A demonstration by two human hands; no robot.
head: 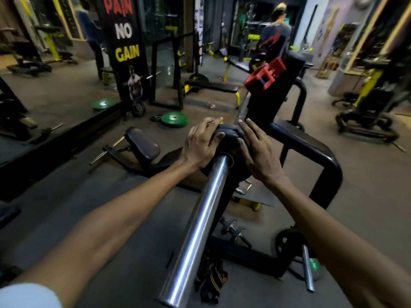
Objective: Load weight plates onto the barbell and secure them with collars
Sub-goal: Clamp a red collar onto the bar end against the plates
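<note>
a weight plate point(230, 138) sits on the barbell sleeve point(198, 232), between both hands. a collar point(264, 76) rests on the pad point(282, 85) behind it.

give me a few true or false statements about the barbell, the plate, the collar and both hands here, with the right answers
1. Both hands are on the black weight plate on the barbell sleeve. True: the left hand and right hand press it from either side.
2. The red collar is already clamped against that plate. False: it sits at the barbell's far end, away from the plate.
3. The near end of the sleeve is bare chrome. True.
4. The green plates are on the bar. False: they lie on the floor.
5. The right hand holds a collar. False: its fingers lie straight on the plate.
</note>
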